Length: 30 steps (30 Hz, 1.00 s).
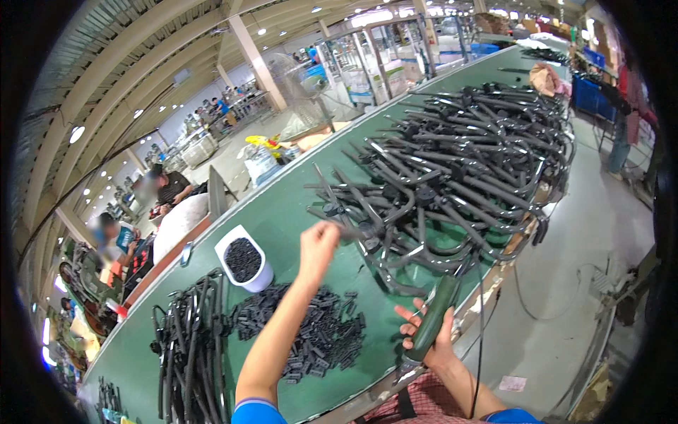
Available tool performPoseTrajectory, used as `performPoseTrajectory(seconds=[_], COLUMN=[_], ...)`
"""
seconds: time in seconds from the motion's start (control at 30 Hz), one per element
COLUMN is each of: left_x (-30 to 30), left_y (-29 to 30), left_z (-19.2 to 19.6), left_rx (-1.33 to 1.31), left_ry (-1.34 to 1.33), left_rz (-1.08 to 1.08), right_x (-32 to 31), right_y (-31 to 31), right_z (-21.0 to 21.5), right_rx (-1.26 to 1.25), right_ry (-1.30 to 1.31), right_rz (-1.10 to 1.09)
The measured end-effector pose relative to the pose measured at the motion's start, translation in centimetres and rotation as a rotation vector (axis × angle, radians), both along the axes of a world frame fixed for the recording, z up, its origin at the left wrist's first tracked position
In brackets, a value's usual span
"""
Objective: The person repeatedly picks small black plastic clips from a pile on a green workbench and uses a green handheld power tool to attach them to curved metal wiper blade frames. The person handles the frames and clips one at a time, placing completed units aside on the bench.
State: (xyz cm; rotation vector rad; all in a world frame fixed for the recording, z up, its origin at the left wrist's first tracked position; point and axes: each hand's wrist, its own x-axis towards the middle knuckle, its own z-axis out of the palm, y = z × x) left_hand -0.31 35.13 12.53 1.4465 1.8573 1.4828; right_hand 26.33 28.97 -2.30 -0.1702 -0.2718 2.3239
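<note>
Left hand [318, 244]: reaches out over the green bench [279, 212], its grip closed on the end of a black curved metal frame [367, 237] at the near edge of the big pile.
Right hand [426, 331]: sits low by the near bench edge, its grip wrapped around a dark green power screwdriver [432, 318] that stands tilted with its tip upward; a couple of fingers stick out loose to the left.
Cord [482, 318]: a thin black line runs down past the right hand over the bench edge toward the floor.
Frame pile [466, 155]: a large tangle of black tube frames covers the far right part of the bench.
Small parts [321, 332]: a loose heap of little black plastic pieces lies on the bench between the two forearms, under the left arm.
White scoop bin [244, 258]: stands just beyond the heap, to the left of the left hand, filled with tiny black bits.
Second stack [191, 346]: more black frames lie at the near left of the bench.
Other people [166, 187]: sit at work well off to the left, beyond the bench.
</note>
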Motion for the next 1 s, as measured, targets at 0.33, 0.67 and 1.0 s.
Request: performPoseTrajectory(seconds=[0.33, 0.67, 1.0], left_x=[5.1, 3.1, 7.8], left_y=[-10.1, 2.2, -21.7], left_z=[-2.4, -2.8, -5.1], left_rx=[-0.248, 0.243, -0.514], left_ry=[-0.444, 1.166, 0.587], left_rz=[-0.719, -0.505, -0.300], right_x=[3.8, 13.1, 7.8], right_y=[-2.7, -4.0, -3.1], right_z=[1.4, 9.6, 2.9], right_rx=[0.261, 0.390, 0.209], right_ry=[0.301, 0.399, 0.263], right_rz=[0.070, -0.401, -0.149])
